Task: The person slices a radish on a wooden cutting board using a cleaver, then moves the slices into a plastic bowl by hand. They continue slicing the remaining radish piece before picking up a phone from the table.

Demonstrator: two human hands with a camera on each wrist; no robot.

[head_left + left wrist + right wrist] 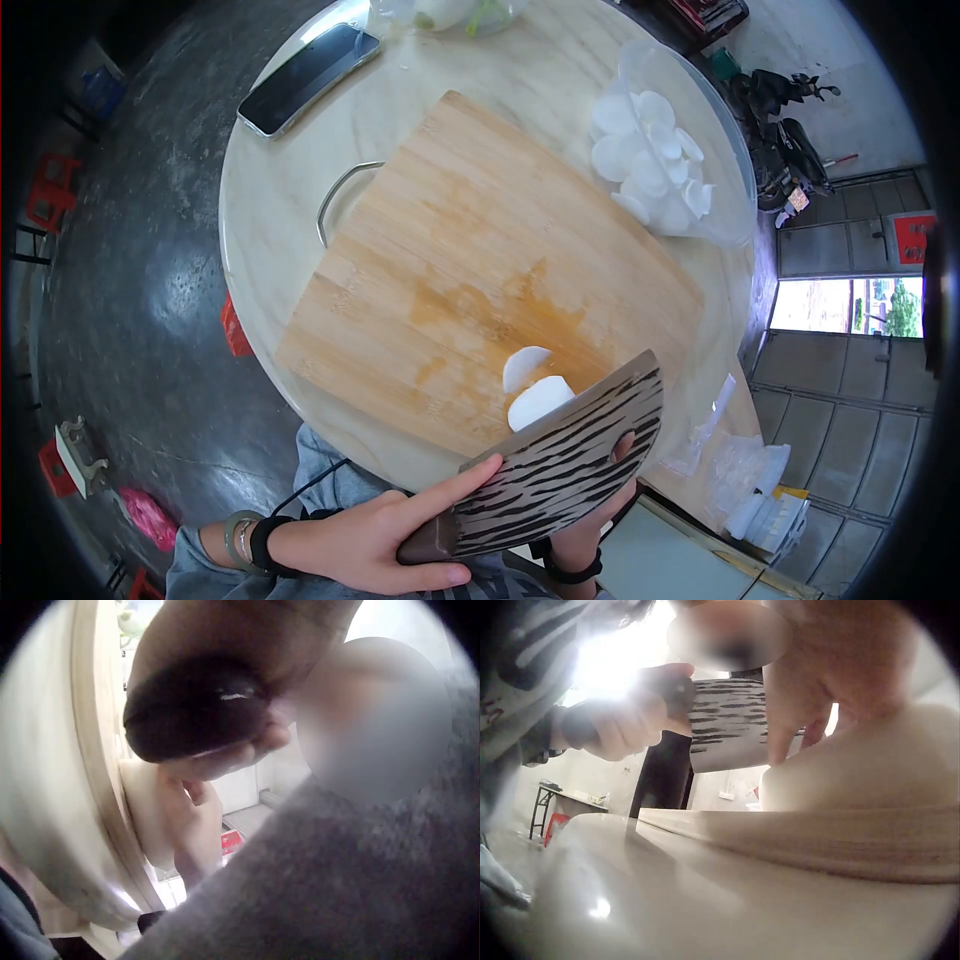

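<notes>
Cleaver over white slices on the cutting board

The left hand (375, 545) grips the cleaver (560, 465) handle, forefinger along the blade; the right hand (590, 525) holds the white slices (535, 390) at the cutting board's (470, 260) near edge, behind the blade.

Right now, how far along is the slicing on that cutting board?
Well along, it seems. A pile of white slices already sits in the clear bag. In hand: the left hand grips the striped cleaver, while the right hand is mostly hidden behind the blade. Left: only a small white piece and one cut slice on the board.
</notes>
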